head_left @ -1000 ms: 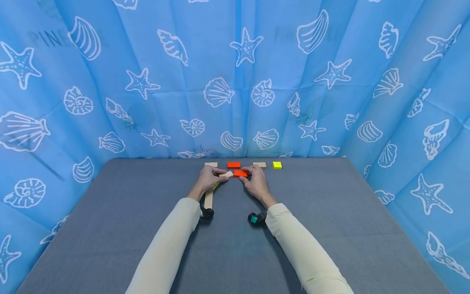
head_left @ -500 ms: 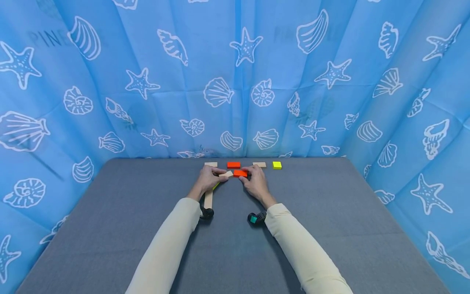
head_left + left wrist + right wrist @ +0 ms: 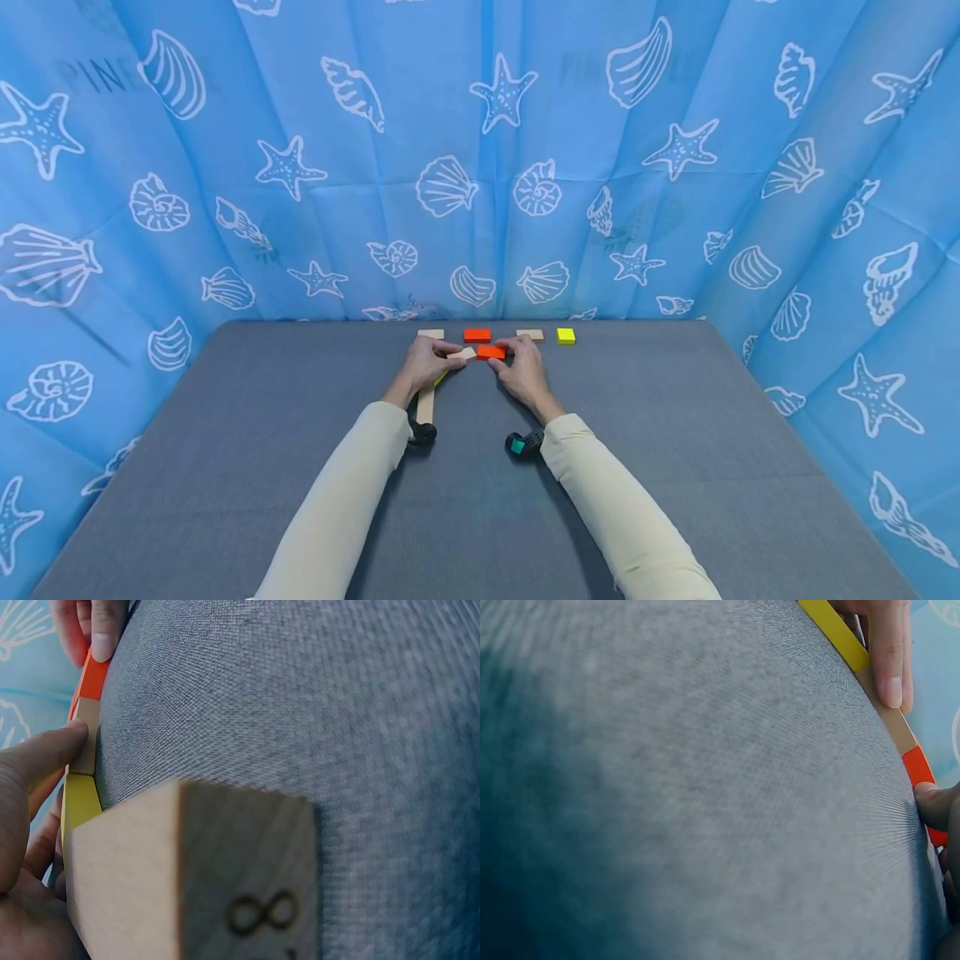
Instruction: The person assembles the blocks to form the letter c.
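Note:
Thumb and fingers of my left hand (image 3: 422,367) pinch a plain wooden block (image 3: 467,354) flat on the table. A red block (image 3: 491,352) touches its right end, and my right hand (image 3: 527,375) grips that one between thumb and fingers. On the left, a yellow block (image 3: 81,796) meets the wooden block at an angle, mostly hidden by my left hand in the head view. Another plain wooden block (image 3: 425,407), stamped with a figure 8 in the left wrist view, continues the line towards me. Together the blocks form a bent row.
Behind my hands, along the table's far edge, lie a wooden block (image 3: 431,334), a red block (image 3: 477,336), another wooden block (image 3: 529,335) and a yellow block (image 3: 566,336). Grey cloth covers the table (image 3: 480,517). A blue curtain (image 3: 480,233) with shell prints hangs behind it.

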`<control>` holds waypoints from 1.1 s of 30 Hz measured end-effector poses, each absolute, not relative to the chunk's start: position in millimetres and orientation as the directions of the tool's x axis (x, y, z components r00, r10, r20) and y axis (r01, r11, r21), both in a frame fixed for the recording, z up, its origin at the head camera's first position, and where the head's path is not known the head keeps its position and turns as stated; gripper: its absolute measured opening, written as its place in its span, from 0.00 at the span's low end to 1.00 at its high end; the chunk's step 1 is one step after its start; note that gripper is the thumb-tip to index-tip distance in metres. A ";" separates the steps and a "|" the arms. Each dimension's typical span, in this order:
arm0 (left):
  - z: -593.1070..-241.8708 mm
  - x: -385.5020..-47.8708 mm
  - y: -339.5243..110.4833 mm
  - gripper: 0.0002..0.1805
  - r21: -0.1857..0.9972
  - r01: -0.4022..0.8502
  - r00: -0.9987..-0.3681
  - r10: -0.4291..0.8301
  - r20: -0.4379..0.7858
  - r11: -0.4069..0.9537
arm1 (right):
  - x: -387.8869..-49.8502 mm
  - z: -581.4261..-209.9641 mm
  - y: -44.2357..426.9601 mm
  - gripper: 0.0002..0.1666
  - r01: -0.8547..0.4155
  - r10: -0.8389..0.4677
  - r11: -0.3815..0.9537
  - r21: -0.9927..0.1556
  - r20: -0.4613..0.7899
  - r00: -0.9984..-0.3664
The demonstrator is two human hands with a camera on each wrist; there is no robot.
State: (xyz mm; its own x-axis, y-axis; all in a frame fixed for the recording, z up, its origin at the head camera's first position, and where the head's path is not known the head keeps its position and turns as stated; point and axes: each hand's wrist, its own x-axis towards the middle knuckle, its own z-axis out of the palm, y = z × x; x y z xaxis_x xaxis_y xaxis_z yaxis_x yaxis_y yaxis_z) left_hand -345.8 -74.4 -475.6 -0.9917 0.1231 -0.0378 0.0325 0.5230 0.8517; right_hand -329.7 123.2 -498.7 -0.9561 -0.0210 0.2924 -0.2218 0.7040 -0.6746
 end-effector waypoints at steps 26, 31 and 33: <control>-479.6 -349.3 -76.1 0.16 0.851 0.051 -0.989 0.146 -0.030 0.522 | -329.4 -502.1 126.2 0.21 -0.232 -0.012 0.681 -0.695 0.306 -0.952; -479.6 -348.7 -76.5 0.15 0.859 0.058 -0.988 0.152 -0.023 0.508 | -328.9 -501.7 125.7 0.22 -0.213 0.002 0.680 -0.701 0.292 -0.956; -479.3 -348.1 -76.8 0.16 0.862 0.063 -0.988 0.156 -0.019 0.502 | -328.6 -501.5 125.8 0.22 -0.213 0.004 0.675 -0.706 0.292 -0.956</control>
State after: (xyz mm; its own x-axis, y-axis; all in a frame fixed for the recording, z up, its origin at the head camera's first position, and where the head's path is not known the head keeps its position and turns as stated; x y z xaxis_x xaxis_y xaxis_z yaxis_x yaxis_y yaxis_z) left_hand -348.1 -76.8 -479.3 -0.9875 0.1563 -0.0191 0.0628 0.5025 0.8623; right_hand -328.6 125.8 -501.5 -0.9565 0.0036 0.2919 -0.2129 0.6753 -0.7062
